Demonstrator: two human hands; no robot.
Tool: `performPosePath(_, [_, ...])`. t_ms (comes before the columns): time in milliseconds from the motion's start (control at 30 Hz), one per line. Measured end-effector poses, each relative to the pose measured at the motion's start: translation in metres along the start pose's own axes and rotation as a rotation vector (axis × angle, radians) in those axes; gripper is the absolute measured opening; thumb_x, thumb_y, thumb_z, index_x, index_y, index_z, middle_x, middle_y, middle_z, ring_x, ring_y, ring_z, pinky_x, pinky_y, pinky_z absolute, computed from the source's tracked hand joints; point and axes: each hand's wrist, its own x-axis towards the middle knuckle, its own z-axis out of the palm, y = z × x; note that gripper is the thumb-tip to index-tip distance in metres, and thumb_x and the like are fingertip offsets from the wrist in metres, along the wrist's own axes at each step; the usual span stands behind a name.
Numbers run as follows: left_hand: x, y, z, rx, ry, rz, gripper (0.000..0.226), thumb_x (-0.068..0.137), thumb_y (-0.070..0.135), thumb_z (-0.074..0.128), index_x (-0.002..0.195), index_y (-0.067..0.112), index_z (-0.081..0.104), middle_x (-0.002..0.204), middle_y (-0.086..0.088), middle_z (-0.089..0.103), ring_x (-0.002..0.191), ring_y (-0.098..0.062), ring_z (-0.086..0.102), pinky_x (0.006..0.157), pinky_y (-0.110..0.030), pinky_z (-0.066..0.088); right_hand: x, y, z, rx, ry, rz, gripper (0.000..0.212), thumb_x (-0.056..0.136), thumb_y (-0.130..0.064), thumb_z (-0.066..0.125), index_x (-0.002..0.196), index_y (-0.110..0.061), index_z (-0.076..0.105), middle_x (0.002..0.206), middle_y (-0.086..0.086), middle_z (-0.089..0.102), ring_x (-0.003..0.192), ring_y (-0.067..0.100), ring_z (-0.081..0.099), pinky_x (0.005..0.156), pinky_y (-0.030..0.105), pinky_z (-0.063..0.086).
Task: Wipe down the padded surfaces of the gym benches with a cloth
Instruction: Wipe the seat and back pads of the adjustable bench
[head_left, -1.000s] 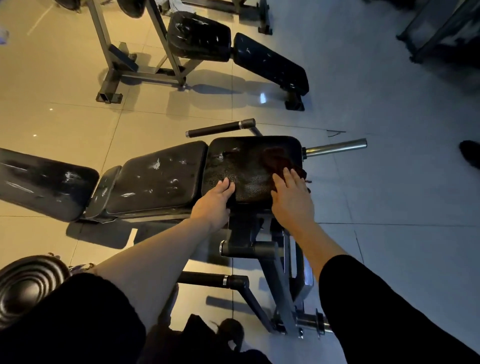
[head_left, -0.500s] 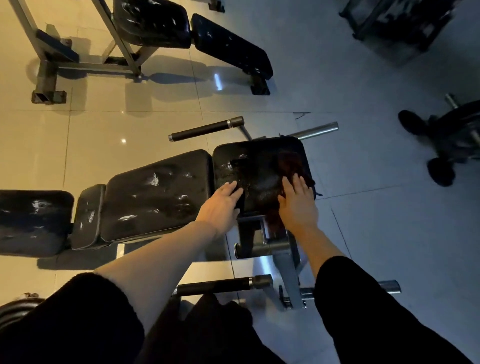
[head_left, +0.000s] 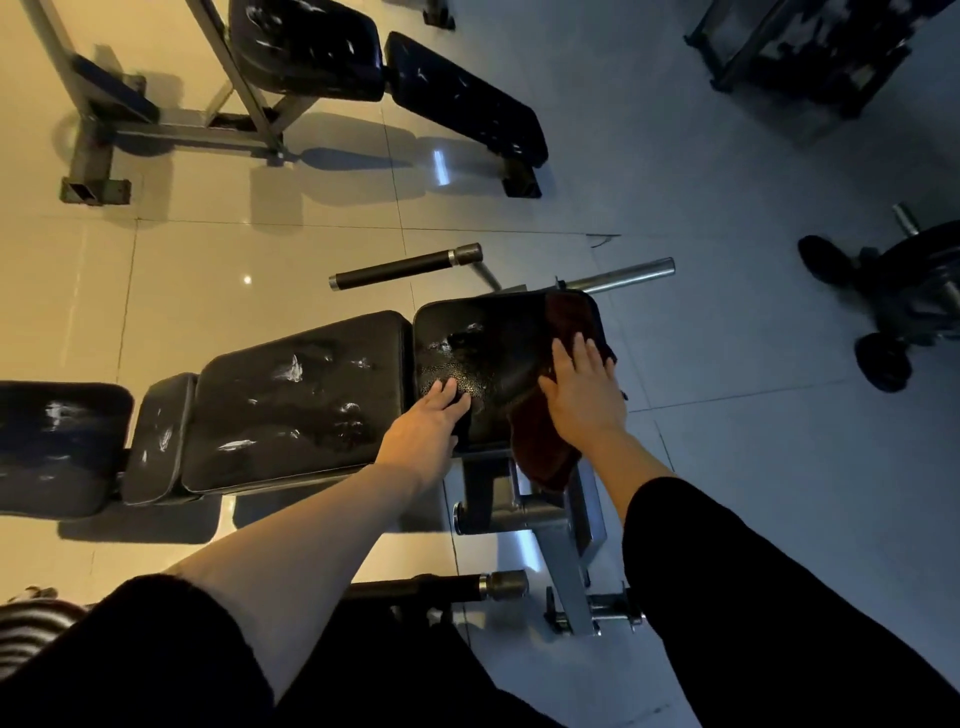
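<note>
While the right hand (head_left: 584, 395) lies flat with fingers spread on the dark red cloth (head_left: 545, 441), pressing it to the seat pad (head_left: 498, 353) at the right end of the near bench (head_left: 291, 410), the left hand (head_left: 428, 423) rests on that pad's near left corner, fingers straight and apart, holding nothing, apparently to steady it. The cloth covers the pad's right side, from near the far edge under the fingers to the near edge, where a loose fold hangs down over the frame (head_left: 561, 525). Judging by this, work is under way on this one pad and looks only partly done: its left half shows a speckled sheen and a few pale marks, which may be damp or wear; I cannot tell which. The back pad (head_left: 296, 395), the narrow pad (head_left: 156, 441) and the end pad (head_left: 57, 441) to the left all carry whitish scuffs, with no cloth near them, so they probably remain. The far bench (head_left: 384, 67), well apart across the floor, also looks untouched. Most of the task seems left.
</note>
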Motion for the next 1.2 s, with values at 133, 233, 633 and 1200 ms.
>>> performPosePath(133, [0.002, 0.004, -0.002, 0.011, 0.007, -0.023, 0.063, 0.097, 0.011, 0.051, 0.152, 0.024, 0.022, 0.161, 0.003, 0.009, 0.148, -0.014, 0.006, 0.117, -0.032, 0.022, -0.006, -0.022, 0.009, 0.009, 0.018, -0.095, 0.059, 0.105, -0.039, 0.025, 0.155, -0.015, 0.006, 0.161, 0.016, 0.001, 0.149, 0.03, -0.001, 0.121, 0.044, 0.001])
performPosePath(233, [0.001, 0.005, -0.001, 0.016, 0.026, -0.033, 0.064, 0.097, 0.011, 0.053, 0.151, 0.024, 0.024, 0.161, 0.003, 0.011, 0.148, -0.014, 0.008, 0.116, -0.031, 0.022, -0.018, -0.03, 0.019, -0.025, 0.0, -0.237, 0.059, 0.105, -0.038, 0.027, 0.155, -0.016, 0.005, 0.162, 0.014, 0.0, 0.149, 0.027, -0.003, 0.121, 0.043, 0.0])
performPosePath(633, [-0.007, 0.013, 0.002, 0.01, 0.021, -0.072, 0.073, 0.095, 0.02, 0.057, 0.154, 0.02, 0.013, 0.162, -0.001, 0.002, 0.148, -0.019, 0.002, 0.117, -0.031, 0.014, 0.005, -0.018, 0.004, 0.051, -0.036, -0.178, 0.069, 0.102, -0.047, 0.029, 0.155, -0.014, 0.0, 0.161, 0.017, -0.005, 0.149, 0.029, -0.006, 0.121, 0.043, -0.002])
performPosePath(1200, [0.0, 0.044, -0.028, -0.031, 0.025, -0.004, 0.069, 0.093, 0.018, 0.058, 0.151, 0.012, 0.022, 0.16, -0.011, 0.013, 0.148, -0.026, 0.008, 0.119, -0.035, 0.009, -0.042, 0.004, -0.043, 0.203, 0.281, -0.202, 0.041, 0.081, -0.005, 0.067, 0.117, -0.01, 0.05, 0.109, 0.007, 0.055, 0.099, 0.021, 0.051, 0.078, 0.026, 0.042])
